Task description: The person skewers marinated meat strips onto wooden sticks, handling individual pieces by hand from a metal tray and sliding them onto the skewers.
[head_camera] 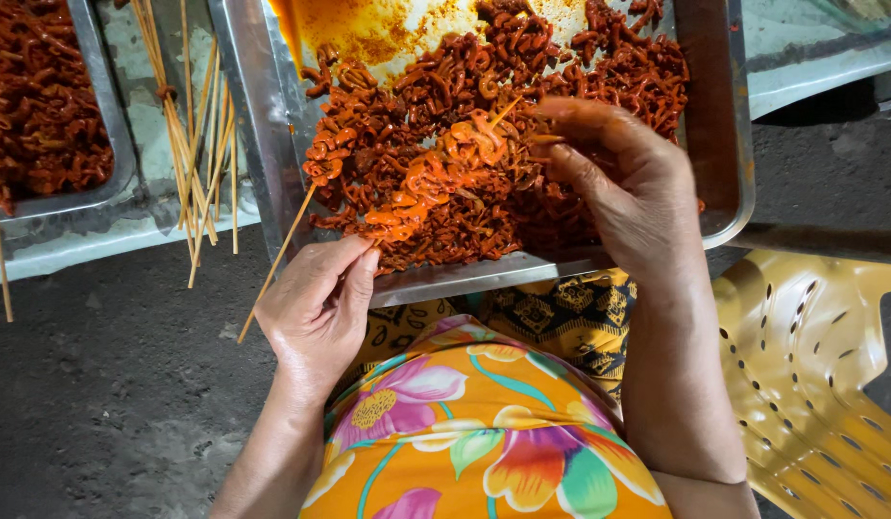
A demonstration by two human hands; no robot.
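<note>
Fingers of left hand (316,308) pinched shut on skewer (277,259), right hand (623,183) fingertips closed on its tip, buried among red meat pieces (445,163), tray (258,115) cropped.

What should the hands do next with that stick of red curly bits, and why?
Probably the right hand should push another marinated piece down the skewer. The left hand grips the bare lower end, pieces already crowd the middle, the pointed tip near the right fingers looks bare, and the metal tray holds plenty of loose pieces.
</note>
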